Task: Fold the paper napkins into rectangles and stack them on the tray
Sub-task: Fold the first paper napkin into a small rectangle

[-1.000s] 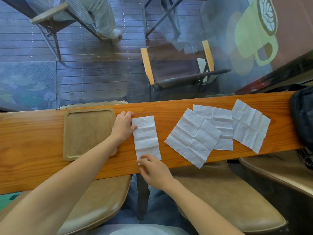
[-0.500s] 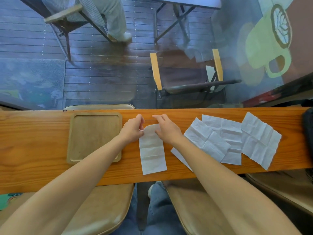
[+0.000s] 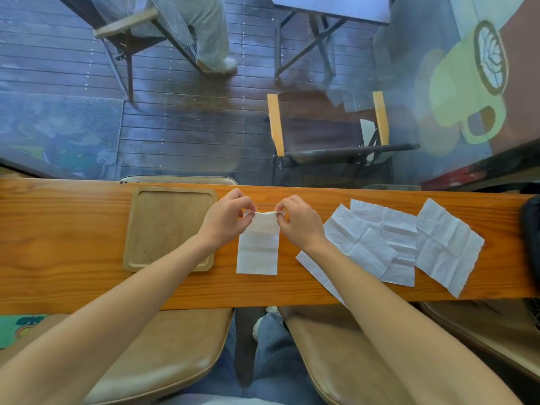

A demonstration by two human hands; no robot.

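A half-folded white napkin (image 3: 257,249) lies lengthwise on the wooden counter (image 3: 73,276), just right of the wooden tray (image 3: 172,194). My left hand (image 3: 226,219) pinches its far left corner and my right hand (image 3: 301,220) pinches its far right corner; the far edge is lifted off the wood and curls toward me. Three unfolded napkins lie to the right: one (image 3: 359,244) partly under my right forearm, one (image 3: 391,229) overlapped behind it, one (image 3: 447,247) farthest right. Nothing lies on the tray.
A dark bag (image 3: 530,226) sits at the counter's right end. Tan chair seats (image 3: 163,346) stand below the near edge. A glass pane runs along the counter's far edge, with a chair (image 3: 327,127) and a seated person's legs (image 3: 210,39) beyond it.
My right hand moved from the napkin's near end up to its far edge. Both hands now pinch the far corners and have raised that edge off the counter.
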